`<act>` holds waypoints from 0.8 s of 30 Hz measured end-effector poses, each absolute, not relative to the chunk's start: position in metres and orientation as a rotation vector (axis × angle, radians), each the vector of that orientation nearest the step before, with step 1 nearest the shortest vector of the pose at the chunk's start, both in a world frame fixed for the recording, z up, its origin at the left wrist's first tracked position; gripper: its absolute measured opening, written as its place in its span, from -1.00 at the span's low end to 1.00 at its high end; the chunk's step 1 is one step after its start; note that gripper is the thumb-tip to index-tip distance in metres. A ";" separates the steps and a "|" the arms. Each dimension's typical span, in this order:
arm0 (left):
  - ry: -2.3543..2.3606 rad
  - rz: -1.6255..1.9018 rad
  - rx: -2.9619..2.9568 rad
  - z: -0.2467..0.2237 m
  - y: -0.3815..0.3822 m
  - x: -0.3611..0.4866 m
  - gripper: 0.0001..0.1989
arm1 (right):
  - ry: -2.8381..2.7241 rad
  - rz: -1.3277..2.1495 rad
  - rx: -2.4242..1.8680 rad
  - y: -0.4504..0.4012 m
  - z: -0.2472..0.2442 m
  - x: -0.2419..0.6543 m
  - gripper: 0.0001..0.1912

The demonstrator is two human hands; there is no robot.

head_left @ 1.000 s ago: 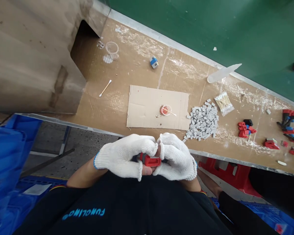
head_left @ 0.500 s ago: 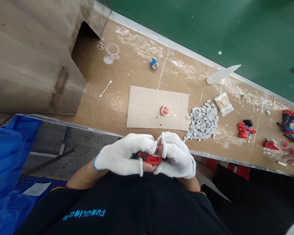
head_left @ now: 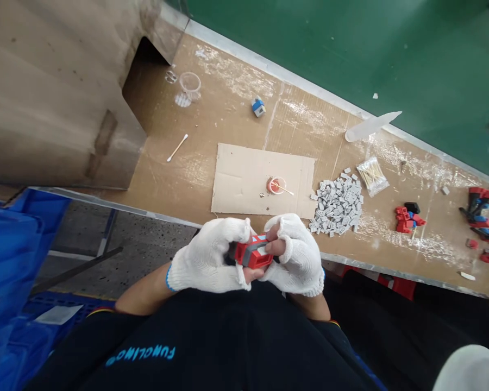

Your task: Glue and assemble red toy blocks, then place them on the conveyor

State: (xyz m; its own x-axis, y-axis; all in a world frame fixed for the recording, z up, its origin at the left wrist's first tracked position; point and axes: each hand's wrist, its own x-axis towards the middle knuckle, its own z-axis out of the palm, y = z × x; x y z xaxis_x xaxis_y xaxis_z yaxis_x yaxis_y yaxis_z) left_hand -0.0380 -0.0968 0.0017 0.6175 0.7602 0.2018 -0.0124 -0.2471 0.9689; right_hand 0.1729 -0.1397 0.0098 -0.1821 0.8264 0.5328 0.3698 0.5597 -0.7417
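Observation:
Close to my body, in front of the table edge, I hold a red and grey plastic toy part [head_left: 250,254] in both hands. My left hand [head_left: 212,258], in a white knit glove with bare fingertips, is closed round its left side and underside. My right hand [head_left: 295,255], gloved the same way, has its bare fingertips pressed on a light grey piece on the part's upper face. Fingers cover some of the part. Ahead, a small cup of reddish contents [head_left: 275,185] with a cotton swab [head_left: 285,190] across it stands on a cardboard sheet [head_left: 244,174].
Right of the sheet lies a pile of small grey pieces [head_left: 337,205], then a bag of swabs [head_left: 372,176] and red toy parts [head_left: 407,218]. A blue and grey part [head_left: 258,107], a loose swab [head_left: 177,147] and a large cardboard box [head_left: 65,98] are farther left.
The toy part has turned in my hands, showing more of its red and grey face. At the right, a co-worker's hand has drawn back and a red part has left its spot.

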 end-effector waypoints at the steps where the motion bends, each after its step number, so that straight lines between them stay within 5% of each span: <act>1: 0.602 0.882 1.719 0.004 -0.095 -0.038 -0.63 | -1.800 0.537 -1.008 -0.141 0.010 0.173 -0.75; 16: 0.594 0.734 1.839 0.022 -0.085 -0.040 -0.65 | -1.872 0.483 -1.025 -0.153 0.007 0.176 -0.88; 24: 0.564 0.772 1.864 0.020 -0.087 -0.041 -0.73 | -1.841 0.479 -0.966 -0.153 0.005 0.174 -0.80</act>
